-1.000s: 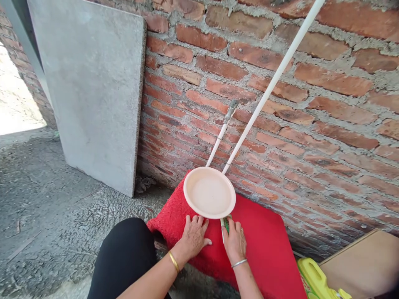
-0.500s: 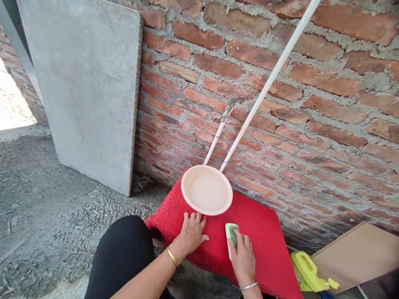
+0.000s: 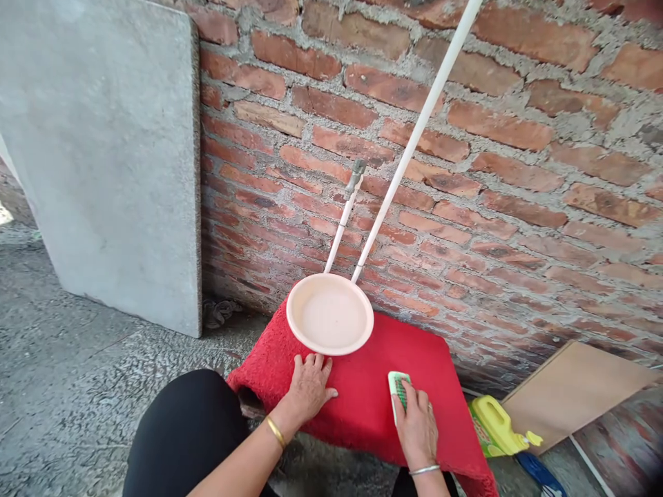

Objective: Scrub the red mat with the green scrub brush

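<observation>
A red mat (image 3: 373,386) with a fleecy left side is draped over a low support that it mostly hides. My left hand (image 3: 309,388) lies on it with spread fingers, the fingertips close to the rim of a pale pink basin (image 3: 293,331). Liquid that looks cloudy fills part of the basin. Toward the right side of the mat, my right hand (image 3: 417,428) grips a pale green scrub brush (image 3: 396,382). The brush lies against the red surface, partly covered by my fingers.
Behind the mat rises a brick wall (image 3: 357,107) with a white pipe (image 3: 414,138) and a shorter pipe with a tap (image 3: 355,178). A grey slab (image 3: 124,166) leans at left. Right of the mat are a yellow jug (image 3: 494,424), a brown board (image 3: 574,393) and a blue slipper (image 3: 539,473).
My right hand has slid the brush to the right across the mat, away from the basin. My left hand keeps its place by the basin. The view has shifted a little to the right.
</observation>
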